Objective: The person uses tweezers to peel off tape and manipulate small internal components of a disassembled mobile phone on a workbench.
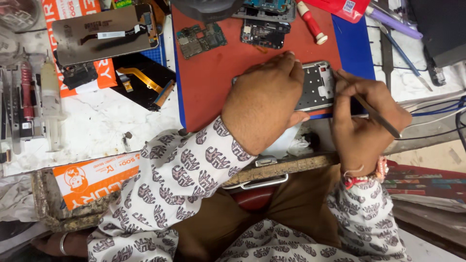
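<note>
My left hand (264, 99) lies over a silver phone frame (318, 85) on a red mat (208, 73) and holds it flat. My right hand (366, 119) grips thin metal tweezers (374, 112), whose tip touches the frame's right edge. Most of the frame's left part is hidden under my left hand. Both arms wear white patterned sleeves.
A green circuit board (200, 40) and a dark phone part (264, 33) lie at the mat's far side. A phone screen panel (104, 33), a flex cable (145, 80), a red-handled screwdriver (311, 22) and purple tools (393, 22) surround them. Tools stand at the left (26, 92). The worn table edge (286, 167) runs near me.
</note>
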